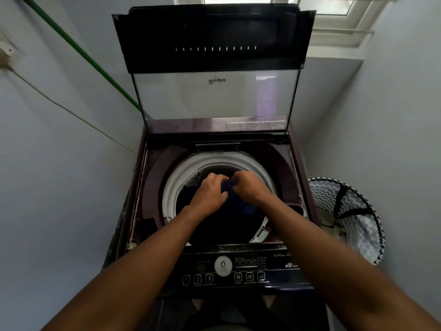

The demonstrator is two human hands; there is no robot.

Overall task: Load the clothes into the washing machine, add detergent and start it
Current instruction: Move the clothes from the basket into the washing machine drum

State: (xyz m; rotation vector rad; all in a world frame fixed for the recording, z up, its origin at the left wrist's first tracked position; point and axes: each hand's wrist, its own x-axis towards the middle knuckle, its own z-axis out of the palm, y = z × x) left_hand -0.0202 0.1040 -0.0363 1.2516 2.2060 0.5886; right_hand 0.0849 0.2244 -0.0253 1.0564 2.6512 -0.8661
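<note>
Loading clothes into the washing machine (281, 168).
Left hand (210, 192) and right hand (250, 187) both grasp a blue garment (228, 187) over the drum's twelve o'clock side; releasing it comes next.

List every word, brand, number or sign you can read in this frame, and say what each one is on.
"Whirlpool", seen mirrored: on the glass lid.
"6": on the round dial of the control panel.
"1", "2", "3": on the panel's left buttons.
"Water Level": under the right-hand button.
Too small or blurred: the other button captions, the panel's display and right-edge print, and the sticker at the lid's base.
</note>
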